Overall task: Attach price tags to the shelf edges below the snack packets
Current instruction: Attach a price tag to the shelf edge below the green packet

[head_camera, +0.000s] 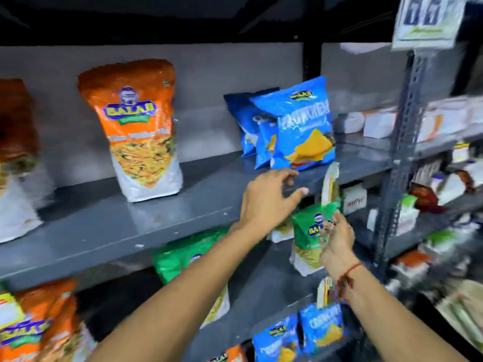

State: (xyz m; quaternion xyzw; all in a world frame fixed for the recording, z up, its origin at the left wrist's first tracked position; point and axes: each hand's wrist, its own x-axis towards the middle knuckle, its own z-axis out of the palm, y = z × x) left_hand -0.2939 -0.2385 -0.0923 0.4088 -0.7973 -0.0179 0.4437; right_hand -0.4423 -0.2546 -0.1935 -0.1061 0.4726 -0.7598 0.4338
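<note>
**Head view: left hand at the shelf lip, tag strip up beside it**

Head view: left hand (269, 197) hovers over the grey shelf edge (167, 228), fingers spread, holding nothing, probably lining up the spot below the blue snack packets (300, 131). Right hand (337, 241) is lower, by a green packet (311, 228); grip too blurred to tell. Price tag strip (331, 184) stands upright just right of the left thumb: pale, narrow, smeared print. Likely staged for pressing on.

1. Orange packet (15, 158) at far left: cut by frame edge, blurred.
2. Right-side shelf goods (444, 194): smeared, unreadable.
3. Hanging sign (428, 22): top cropped, print illegible.
4. Green packet (311, 231): partly hidden behind right hand (337, 241).
</note>
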